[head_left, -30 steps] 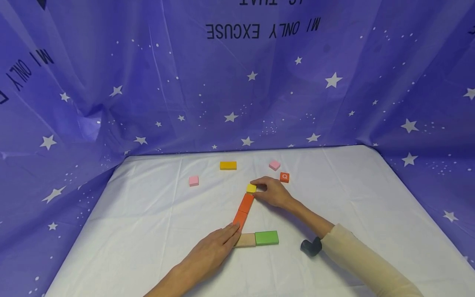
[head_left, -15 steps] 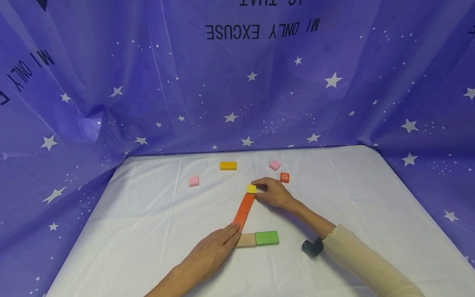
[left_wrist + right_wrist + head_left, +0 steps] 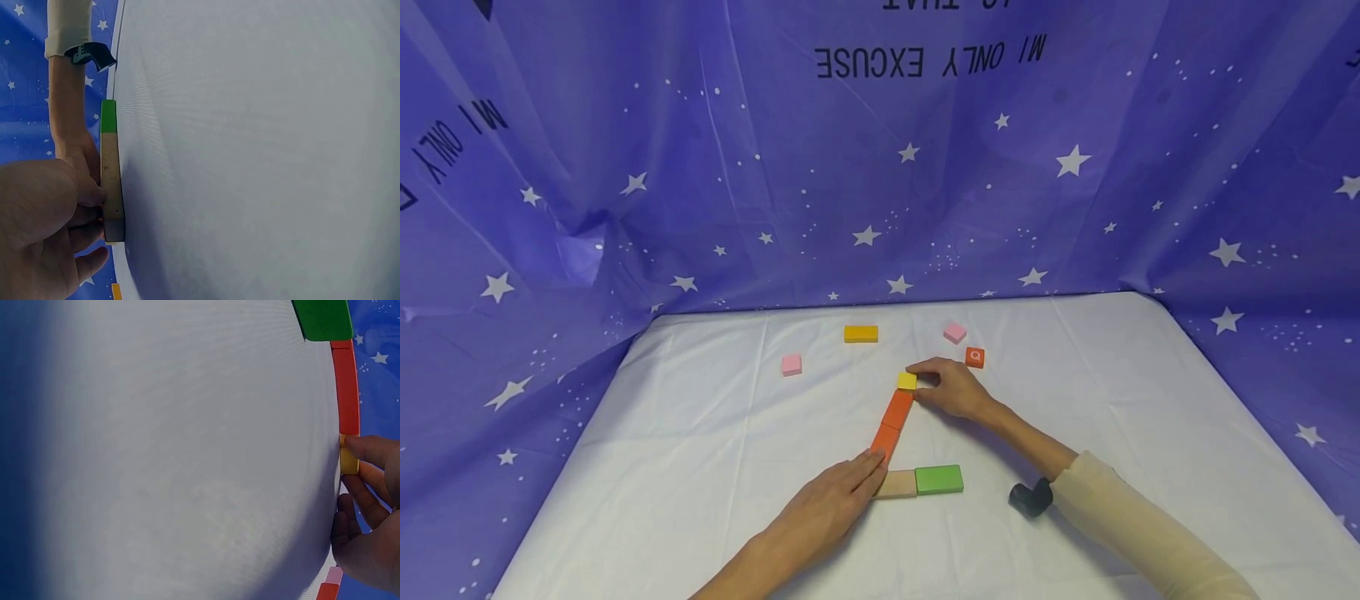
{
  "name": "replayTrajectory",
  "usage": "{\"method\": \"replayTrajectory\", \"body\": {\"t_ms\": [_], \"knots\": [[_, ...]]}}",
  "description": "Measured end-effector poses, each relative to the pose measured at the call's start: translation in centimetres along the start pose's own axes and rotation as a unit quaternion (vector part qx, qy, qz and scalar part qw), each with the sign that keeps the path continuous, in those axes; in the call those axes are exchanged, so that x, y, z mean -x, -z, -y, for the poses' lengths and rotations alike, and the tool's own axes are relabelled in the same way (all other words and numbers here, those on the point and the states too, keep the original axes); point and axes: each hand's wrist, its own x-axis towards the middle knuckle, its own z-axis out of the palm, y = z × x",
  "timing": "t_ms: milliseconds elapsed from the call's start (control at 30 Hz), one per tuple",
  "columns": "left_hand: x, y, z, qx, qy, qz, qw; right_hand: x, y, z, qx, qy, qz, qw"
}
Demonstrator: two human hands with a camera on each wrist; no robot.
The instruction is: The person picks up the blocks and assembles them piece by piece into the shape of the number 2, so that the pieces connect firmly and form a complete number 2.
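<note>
In the head view my right hand [image 3: 953, 389] pinches a small yellow block [image 3: 907, 381] between thumb and fingers, at the far end of two orange-red blocks [image 3: 897, 409] laid end to end. The right wrist view shows the thumb on one side of that yellow block [image 3: 349, 459], which lies against the red one. My left hand [image 3: 831, 504] lies with straight fingers over the near red block's lower end. Its thumb is beside the plain wooden block [image 3: 110, 169] in the left wrist view. A green block [image 3: 939, 479] continues the wooden one to the right.
Loose on the white-covered table [image 3: 670, 467] are a pink block [image 3: 792, 365], an orange-yellow block [image 3: 861, 334], another pink block [image 3: 955, 333] and a red block marked Q [image 3: 974, 357]. A dark device [image 3: 1032, 498] is at the right sleeve. Purple star-patterned cloth [image 3: 820, 208] hangs behind.
</note>
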Motion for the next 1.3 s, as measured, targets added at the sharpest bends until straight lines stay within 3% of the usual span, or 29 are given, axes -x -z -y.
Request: {"method": "replayTrajectory", "body": {"t_ms": [433,900,1067,1300], "knots": [[0.0,0.1,0.0,-0.003,-0.003,-0.001,1.0,0.0,0.0,0.0,0.0,0.003,0.002,1.0],[0.0,0.2,0.0,0.009,0.01,0.025,0.9996,0.2,0.2,0.1,-0.008,-0.013,-0.001,0.9999],[0.0,0.4,-0.1,0.01,0.016,0.042,0.999,0.4,0.9,-0.1,-0.026,-0.016,-0.02,0.9993],[0.0,0.5,-0.1,0.013,0.015,0.041,0.999,0.9,2.9,-1.2,-0.045,-0.001,-0.071,0.9964]]}}
